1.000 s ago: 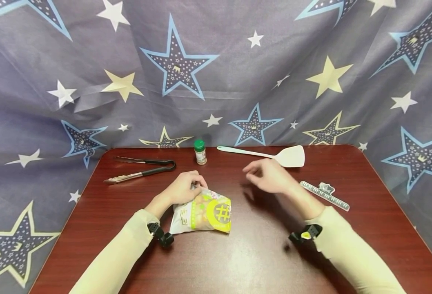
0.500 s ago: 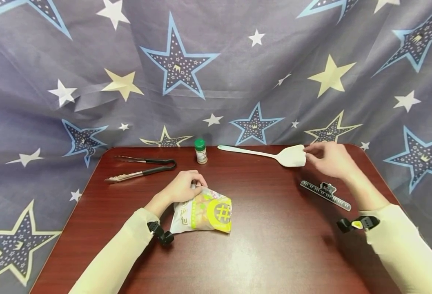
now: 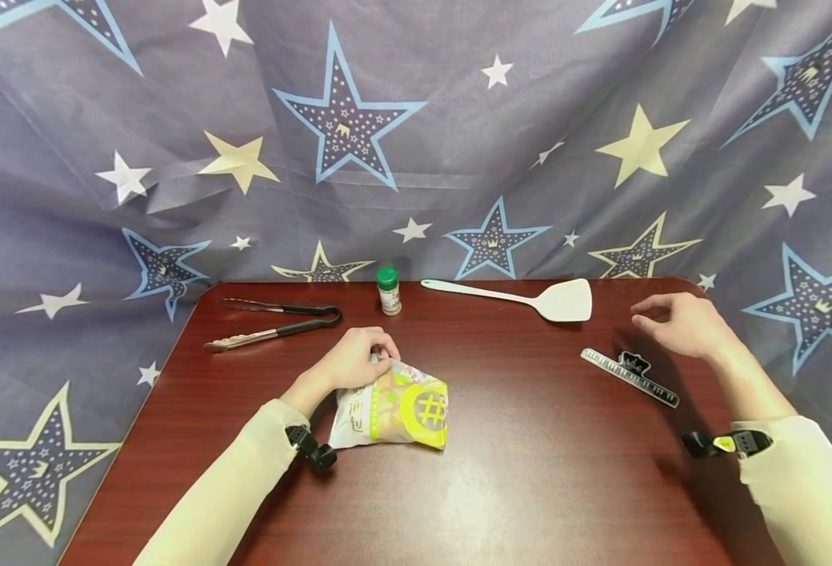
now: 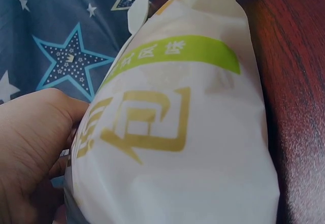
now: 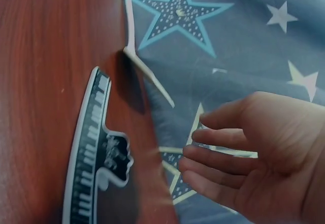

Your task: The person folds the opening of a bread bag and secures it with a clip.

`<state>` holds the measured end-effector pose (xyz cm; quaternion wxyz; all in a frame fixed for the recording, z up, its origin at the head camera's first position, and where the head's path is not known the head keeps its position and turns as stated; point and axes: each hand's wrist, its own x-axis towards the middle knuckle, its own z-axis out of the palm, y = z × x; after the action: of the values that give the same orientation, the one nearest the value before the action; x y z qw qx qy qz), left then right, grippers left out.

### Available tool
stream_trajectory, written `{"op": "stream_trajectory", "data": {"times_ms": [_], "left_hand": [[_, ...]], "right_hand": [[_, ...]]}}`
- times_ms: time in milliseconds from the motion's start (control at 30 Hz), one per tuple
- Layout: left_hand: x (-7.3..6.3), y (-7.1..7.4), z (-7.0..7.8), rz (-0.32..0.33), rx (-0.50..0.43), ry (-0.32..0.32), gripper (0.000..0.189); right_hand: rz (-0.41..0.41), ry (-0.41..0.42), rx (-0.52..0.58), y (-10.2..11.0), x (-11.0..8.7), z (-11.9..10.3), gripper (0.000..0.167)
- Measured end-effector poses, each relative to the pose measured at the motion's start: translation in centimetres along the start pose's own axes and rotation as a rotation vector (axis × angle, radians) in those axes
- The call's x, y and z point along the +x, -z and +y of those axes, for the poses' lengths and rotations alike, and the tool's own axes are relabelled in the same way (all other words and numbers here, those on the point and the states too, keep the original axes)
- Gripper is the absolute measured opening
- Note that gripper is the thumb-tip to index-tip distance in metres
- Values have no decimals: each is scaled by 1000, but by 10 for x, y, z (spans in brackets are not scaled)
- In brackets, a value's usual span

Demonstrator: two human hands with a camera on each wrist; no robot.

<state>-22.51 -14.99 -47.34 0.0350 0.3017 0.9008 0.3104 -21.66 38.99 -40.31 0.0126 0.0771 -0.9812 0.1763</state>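
Observation:
My left hand (image 3: 356, 360) grips the upper left edge of a white and yellow-green printed food bag (image 3: 410, 409), which lies on the table. In the left wrist view the thumb lies along the side of the bag (image 4: 167, 132) and the other fingers are mostly hidden behind it. My right hand (image 3: 688, 324) is held over the right side of the table with fingers relaxed and nothing in them. Closest to it is a long clip (image 3: 631, 376) with a piano-key pattern. The right wrist view shows this clip (image 5: 90, 148) left of the fingers, apart from them.
A white spatula (image 3: 561, 301) lies along the back edge, its handle pointing left. Left of it stands a small green-capped seasoning bottle (image 3: 389, 292). Black-handled tongs (image 3: 285, 325) rest at the back left. A starry cloth (image 3: 416, 141) hangs behind the table (image 3: 515, 472).
My right hand has swept from the middle of the table to the right, past the spatula head, to above the clip. The left hand and the bag have stayed in place.

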Motion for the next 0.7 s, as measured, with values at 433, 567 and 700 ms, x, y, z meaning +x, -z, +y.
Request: {"op": "stream_trajectory", "data": {"times_ms": [433,567,700], "left_hand": [[-2,0,1,8,6,-3,11],[-2,1,1,14,1,-19,11],[-1,0,0,11,7,-11,11]], "right_hand": [[-121,-32,-9,-17,-10,22,37],[-140,-23,-11,-21,-12,22,33],[-163,-10,-1,-27,-14,23,34]]}}
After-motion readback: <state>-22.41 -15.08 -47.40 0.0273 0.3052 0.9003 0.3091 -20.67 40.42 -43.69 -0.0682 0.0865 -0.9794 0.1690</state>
